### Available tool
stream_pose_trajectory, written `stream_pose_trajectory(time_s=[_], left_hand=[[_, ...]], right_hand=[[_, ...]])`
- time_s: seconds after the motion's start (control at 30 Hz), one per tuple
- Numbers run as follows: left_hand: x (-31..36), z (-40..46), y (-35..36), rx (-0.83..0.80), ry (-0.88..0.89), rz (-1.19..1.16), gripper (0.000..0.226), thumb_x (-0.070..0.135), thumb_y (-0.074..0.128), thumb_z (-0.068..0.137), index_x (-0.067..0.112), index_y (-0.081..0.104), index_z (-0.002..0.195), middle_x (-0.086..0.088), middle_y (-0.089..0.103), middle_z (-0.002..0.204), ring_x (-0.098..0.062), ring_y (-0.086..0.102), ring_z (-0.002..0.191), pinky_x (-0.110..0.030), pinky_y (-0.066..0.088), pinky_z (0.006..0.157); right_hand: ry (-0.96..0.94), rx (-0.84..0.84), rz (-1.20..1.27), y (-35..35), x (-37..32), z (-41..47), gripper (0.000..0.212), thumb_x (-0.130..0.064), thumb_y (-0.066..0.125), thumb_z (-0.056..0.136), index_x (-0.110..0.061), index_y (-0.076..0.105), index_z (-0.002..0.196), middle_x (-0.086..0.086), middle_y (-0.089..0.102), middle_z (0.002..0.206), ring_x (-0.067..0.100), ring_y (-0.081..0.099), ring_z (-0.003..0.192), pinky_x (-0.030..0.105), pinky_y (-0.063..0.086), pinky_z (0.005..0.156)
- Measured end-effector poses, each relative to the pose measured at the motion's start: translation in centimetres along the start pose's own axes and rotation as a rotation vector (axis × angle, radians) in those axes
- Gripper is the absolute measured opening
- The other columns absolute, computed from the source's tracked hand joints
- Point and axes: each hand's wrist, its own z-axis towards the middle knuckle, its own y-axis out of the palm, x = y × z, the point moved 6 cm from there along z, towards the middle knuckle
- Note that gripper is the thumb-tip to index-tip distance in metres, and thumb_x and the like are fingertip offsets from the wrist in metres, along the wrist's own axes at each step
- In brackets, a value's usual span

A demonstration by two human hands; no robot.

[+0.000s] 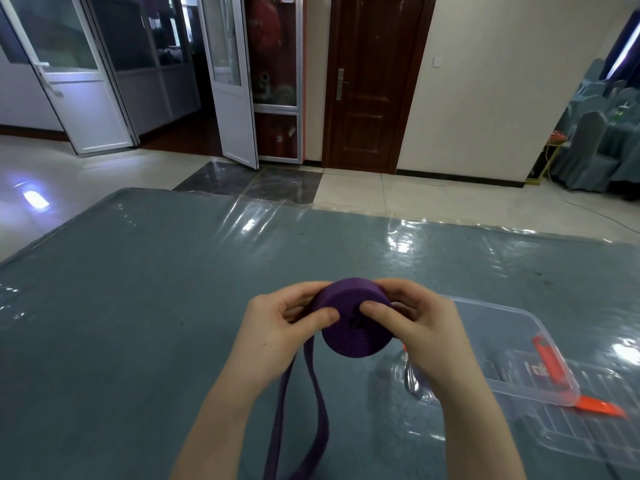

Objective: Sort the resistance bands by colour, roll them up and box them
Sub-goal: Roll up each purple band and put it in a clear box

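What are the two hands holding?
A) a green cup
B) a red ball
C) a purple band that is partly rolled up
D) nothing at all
C: the left hand and right hand both grip a purple band wound into a roll, with its loose end still hanging down toward the table.

— What's the purple band (349, 327) doing?
— Sitting mostly coiled at lower centre, its loose tail hanging toward the bottom edge.
— And the clear box (540, 344)?
— Lying open at lower right.
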Motion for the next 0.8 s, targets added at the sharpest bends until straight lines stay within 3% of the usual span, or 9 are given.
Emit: stream_pose_trajectory(time_s=[0.13,0.27,0.33,0.5,0.57,0.67,0.8], left_hand=[[-0.4,0.2,0.0,0.128,-0.018,-0.169,0.028,0.013,0.075,0.068,0.020,0.072,0.095,0.007,0.077,0.090,-0.007,0.072,0.087,-0.013,0.052,0.075],[-1.1,0.0,-0.3,0.158,-0.061,-0.152,0.026,0.001,0.072,0.077,0.022,0.071,0.093,0.007,0.077,0.088,-0.008,0.072,0.085,-0.015,0.053,0.075],[-1.4,0.0,-0.5,0.157,-0.057,-0.112,0.024,0.002,0.069,0.082,0.022,0.072,0.096,0.006,0.077,0.091,-0.010,0.072,0.089,-0.018,0.054,0.079],[-1.4,-0.3,-0.6,0.043,-0.030,0.032,0.024,0.003,0.072,0.081,0.023,0.073,0.096,0.008,0.076,0.091,-0.007,0.071,0.088,-0.015,0.051,0.079],[-1.6,-0.4,-0.3,0.000,-0.040,0.055,0.024,0.005,0.073,0.081,0.022,0.073,0.097,0.007,0.076,0.091,-0.008,0.071,0.089,-0.017,0.052,0.080],[-1.7,-0.2,0.3,-0.006,-0.036,0.016,0.025,0.005,0.069,0.084,0.023,0.072,0.101,0.008,0.076,0.096,-0.008,0.070,0.094,-0.017,0.052,0.082],[-2.2,0.2,0.1,0.096,-0.071,-0.098,0.029,0.001,0.069,0.082,0.022,0.070,0.102,0.008,0.076,0.097,-0.007,0.070,0.095,-0.014,0.051,0.080]], right_hand=[[0.114,0.131,0.316,0.8,0.9,-0.5,0.023,-0.016,0.072,0.076,-0.012,0.072,0.099,0.006,0.076,0.089,0.016,0.071,0.080,0.041,0.057,0.076],[0.185,0.207,0.502,2.0,2.1,-0.9,0.019,-0.007,0.065,0.085,-0.006,0.069,0.104,0.006,0.076,0.090,0.014,0.071,0.082,0.032,0.059,0.071],[0.174,0.187,0.430,1.8,2.2,-0.8,0.019,-0.004,0.067,0.083,-0.009,0.069,0.101,0.004,0.076,0.090,0.015,0.071,0.083,0.029,0.058,0.070],[0.024,-0.019,-0.121,0.4,1.2,-0.3,0.028,-0.013,0.079,0.076,-0.023,0.072,0.102,-0.007,0.075,0.092,0.010,0.069,0.087,0.020,0.054,0.077],[0.030,-0.036,-0.215,0.1,1.0,-0.4,0.023,-0.016,0.080,0.076,-0.025,0.073,0.096,-0.009,0.075,0.087,0.009,0.068,0.082,0.020,0.053,0.075],[0.030,0.069,-0.100,-0.2,1.0,-0.6,0.019,-0.010,0.081,0.074,-0.020,0.074,0.089,-0.004,0.076,0.082,0.013,0.070,0.078,0.025,0.055,0.074],[0.192,0.242,0.305,0.7,2.5,-1.1,0.016,-0.008,0.074,0.079,-0.011,0.072,0.095,0.004,0.076,0.084,0.016,0.071,0.079,0.034,0.058,0.074]])
